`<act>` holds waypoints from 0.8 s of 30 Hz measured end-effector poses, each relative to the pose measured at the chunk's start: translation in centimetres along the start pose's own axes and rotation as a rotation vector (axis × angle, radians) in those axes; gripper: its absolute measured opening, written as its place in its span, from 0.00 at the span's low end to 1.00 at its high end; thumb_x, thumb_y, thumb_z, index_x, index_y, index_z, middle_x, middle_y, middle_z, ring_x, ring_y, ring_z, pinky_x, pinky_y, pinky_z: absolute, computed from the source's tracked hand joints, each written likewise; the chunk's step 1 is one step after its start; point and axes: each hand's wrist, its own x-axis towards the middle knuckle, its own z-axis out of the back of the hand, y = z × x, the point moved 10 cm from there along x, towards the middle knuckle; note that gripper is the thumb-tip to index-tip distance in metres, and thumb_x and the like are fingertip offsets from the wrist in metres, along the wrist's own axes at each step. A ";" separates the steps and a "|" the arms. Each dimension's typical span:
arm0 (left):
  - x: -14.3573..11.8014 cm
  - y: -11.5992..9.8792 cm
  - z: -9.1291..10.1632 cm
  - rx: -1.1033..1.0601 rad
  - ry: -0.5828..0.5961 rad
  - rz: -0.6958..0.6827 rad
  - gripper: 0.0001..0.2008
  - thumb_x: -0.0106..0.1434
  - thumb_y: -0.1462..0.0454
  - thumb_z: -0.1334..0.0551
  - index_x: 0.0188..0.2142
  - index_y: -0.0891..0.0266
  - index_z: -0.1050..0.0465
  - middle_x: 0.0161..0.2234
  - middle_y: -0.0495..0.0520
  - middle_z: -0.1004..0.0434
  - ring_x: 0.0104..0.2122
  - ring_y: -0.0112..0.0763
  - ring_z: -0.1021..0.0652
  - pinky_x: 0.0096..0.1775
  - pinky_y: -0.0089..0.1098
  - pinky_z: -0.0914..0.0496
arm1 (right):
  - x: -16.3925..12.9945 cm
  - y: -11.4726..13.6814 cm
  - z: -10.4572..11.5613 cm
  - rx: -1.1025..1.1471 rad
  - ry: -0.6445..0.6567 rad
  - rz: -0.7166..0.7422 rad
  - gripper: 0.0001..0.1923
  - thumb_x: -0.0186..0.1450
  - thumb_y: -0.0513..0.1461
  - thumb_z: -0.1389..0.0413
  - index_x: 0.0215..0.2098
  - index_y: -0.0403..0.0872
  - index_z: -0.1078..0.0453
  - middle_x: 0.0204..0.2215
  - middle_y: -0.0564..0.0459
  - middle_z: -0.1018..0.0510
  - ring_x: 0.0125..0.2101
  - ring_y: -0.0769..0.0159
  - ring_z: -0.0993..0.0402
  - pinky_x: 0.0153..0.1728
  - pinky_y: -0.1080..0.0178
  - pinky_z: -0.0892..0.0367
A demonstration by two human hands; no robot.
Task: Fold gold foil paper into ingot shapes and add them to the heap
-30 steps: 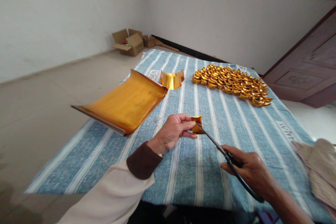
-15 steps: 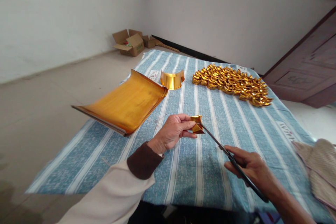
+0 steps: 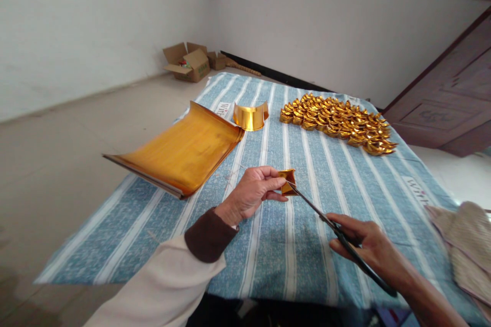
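1. A stack of gold foil sheets lies at ten o'clock from the hands, its far edge curled up and its near corner hanging past the edge of the blue striped cloth
2. An open cardboard box sits on the floor by the wall at eleven o'clock; any print on it is too small to read
3. A curved gold strip stands on the cloth at twelve o'clock, beside a white label with dark lettering that cannot be read from here
4. The left hand has thumb and fingers pinched together on a small folded gold piece, held just above the cloth near its middle
5. The scissors run from five o'clock up to that piece, their tips touching its lower edge
6. The right hand is clamped around the scissor handles
7. A heap of folded gold ingots lies at one o'clock
8. A second white label at three o'clock shows partial lettering, perhaps "Will"
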 end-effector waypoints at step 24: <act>-0.2 0.2 -0.1 -0.032 0.023 0.012 0.07 0.57 0.68 0.30 0.31 0.69 0.27 0.32 0.55 0.21 0.30 0.31 0.19 0.31 0.29 0.22 | -0.1 -0.2 0.3 -0.135 -0.101 -0.005 0.25 0.60 0.51 0.42 0.50 0.45 0.26 0.18 0.59 0.30 0.19 0.70 0.37 0.23 0.66 0.39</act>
